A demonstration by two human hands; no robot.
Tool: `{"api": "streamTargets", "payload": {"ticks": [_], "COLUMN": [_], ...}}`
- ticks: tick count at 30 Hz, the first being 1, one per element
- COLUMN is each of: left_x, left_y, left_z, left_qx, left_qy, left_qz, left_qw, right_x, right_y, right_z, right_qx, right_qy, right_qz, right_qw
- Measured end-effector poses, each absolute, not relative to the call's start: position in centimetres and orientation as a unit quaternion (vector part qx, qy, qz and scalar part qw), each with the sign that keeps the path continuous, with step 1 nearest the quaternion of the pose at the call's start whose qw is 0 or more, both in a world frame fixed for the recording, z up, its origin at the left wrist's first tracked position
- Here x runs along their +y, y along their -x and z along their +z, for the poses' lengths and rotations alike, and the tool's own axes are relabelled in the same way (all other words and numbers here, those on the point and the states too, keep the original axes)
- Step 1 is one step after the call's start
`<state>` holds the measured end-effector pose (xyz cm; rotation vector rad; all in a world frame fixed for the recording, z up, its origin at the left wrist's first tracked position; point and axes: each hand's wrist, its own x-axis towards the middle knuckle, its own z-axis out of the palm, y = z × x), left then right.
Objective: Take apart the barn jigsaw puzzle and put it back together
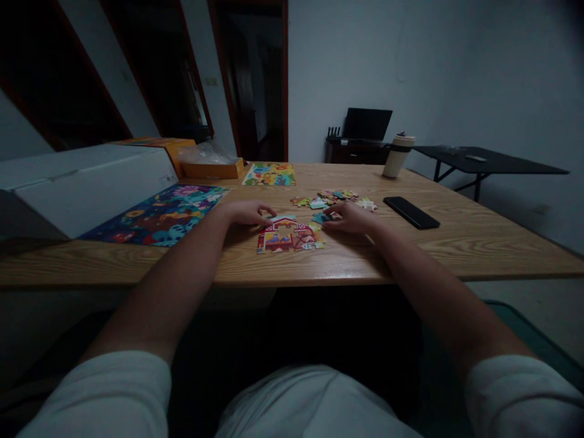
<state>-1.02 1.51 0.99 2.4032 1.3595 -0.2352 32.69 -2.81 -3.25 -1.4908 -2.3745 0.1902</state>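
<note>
A partly joined jigsaw puzzle [294, 237] with a red barn picture lies flat near the table's front edge, with a gap at its upper middle. My left hand [246, 213] rests at its upper left edge, thumb and forefinger apart, with nothing visible between them. On the other side, my right hand [350, 219] has its fingers closed on a teal puzzle piece [320, 218], which is partly covered by the fingertips. Behind that hand lies a pile of loose puzzle pieces [337, 197], several overlapping.
A finished dark blue puzzle [166, 213] lies left beside a long white box [86, 188]. Farther back are a yellow-green picture puzzle [270, 174] and an orange box [212, 169] with clear plastic. A black phone [410, 212] and a cream cup [396, 159] stand right on the wooden table [493, 243].
</note>
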Motion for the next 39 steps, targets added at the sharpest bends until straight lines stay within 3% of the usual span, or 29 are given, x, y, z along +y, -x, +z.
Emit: {"api": "streamTargets", "payload": {"ticks": [3,7,12,18,29,34,39], "left_x": [1.6,1.3,1.1,1.4,1.6,1.8,2.0], "left_y": [1.0,1.0,1.0,1.1,1.0,1.0,1.1], "left_z": [1.0,1.2,1.2,1.0,1.0,0.7,0.5], "left_qx": [0.482,0.486,0.484,0.491,0.481,0.483,0.461], "left_qy": [-0.852,-0.852,-0.852,-0.845,-0.852,-0.853,-0.867], "left_qz": [-0.081,-0.079,-0.082,-0.081,-0.085,-0.077,-0.065], "left_qw": [0.188,0.179,0.182,0.197,0.187,0.184,0.176], "right_x": [-3.1,-3.1,-2.1,-1.3,-2.5,-4.1,-7.3], "right_y": [-31.4,-31.6,-33.0,-33.6,-32.8,-30.9,-24.8], "right_z": [-3.2,-3.2,-3.7,-4.0,-3.2,-2.0,0.2], "right_qx": [-0.84,-0.825,-0.76,-0.738,-0.728,-0.753,-0.848], "right_qy": [0.527,0.536,0.551,0.529,0.543,0.482,0.357], "right_qz": [0.032,0.013,0.169,0.237,0.243,0.294,0.304], "right_qw": [0.128,0.177,0.3,0.346,0.34,0.339,0.248]}}
